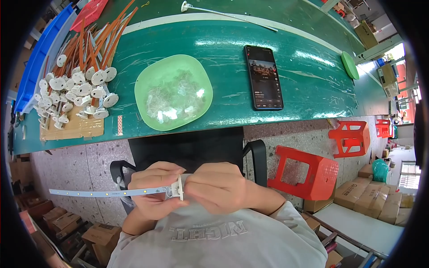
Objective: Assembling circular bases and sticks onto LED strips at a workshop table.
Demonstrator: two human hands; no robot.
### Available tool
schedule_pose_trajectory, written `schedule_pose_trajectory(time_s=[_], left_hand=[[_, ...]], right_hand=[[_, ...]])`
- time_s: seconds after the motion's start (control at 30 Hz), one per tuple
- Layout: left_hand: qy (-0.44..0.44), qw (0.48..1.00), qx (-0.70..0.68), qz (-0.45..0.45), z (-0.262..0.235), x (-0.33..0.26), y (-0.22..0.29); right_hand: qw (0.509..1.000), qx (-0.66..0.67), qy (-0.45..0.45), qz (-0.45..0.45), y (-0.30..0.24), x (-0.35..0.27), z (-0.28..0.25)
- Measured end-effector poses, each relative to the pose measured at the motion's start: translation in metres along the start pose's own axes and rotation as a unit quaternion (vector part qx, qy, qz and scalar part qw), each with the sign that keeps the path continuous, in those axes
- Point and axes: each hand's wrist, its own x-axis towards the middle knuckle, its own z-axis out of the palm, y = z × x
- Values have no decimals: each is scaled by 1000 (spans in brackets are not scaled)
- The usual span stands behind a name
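Close to my chest, my left hand [154, 190] pinches a white round end cap [179, 187] between thumb and fingers. From that cap a thin LED strip [103, 194], pale with small yellow chips, sticks out to the left past my hand. My right hand [219, 187] is closed at the cap's other face, its fingertips curled in; what they grip, if anything, is hidden. On the table beyond stands a light green bowl [147, 80] with small clear plastic pieces [176, 96] in it. A large pile of similar capped strips [80, 85] lies at the left on cardboard.
A phone [263, 78] lies on the green table [308, 89], right of the bowl. A single capped rod [228, 15] lies at the far side. Red stools [304, 174] stand at my right. A blue bin [38, 58] edges the left. Cardboard boxes [366, 196] are stacked at right.
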Motion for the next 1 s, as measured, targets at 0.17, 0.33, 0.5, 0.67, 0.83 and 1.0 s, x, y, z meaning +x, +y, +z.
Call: schedule_pose_trajectory(time_s=[0.17, 0.33, 0.5, 0.67, 0.83, 1.0], left_hand=[[17, 999, 39, 13, 4, -3, 0], [31, 997, 32, -62, 1, 4, 8], [69, 978, 80, -180, -25, 34, 31], [-10, 891, 435, -126, -101, 95, 54], [-28, 750, 643, -151, -167, 168, 64], [-118, 677, 707, -166, -215, 206, 64]], right_hand=[[997, -52, 47, -29, -3, -4, 11], [996, -69, 39, -35, 3, 1, 8], [992, -109, 61, -13, 18, 31, -17], [974, -195, 112, 7, 67, 27, -47], [960, -243, 140, 15, 90, 19, -47], [947, -298, 123, 24, 92, 19, -44]])
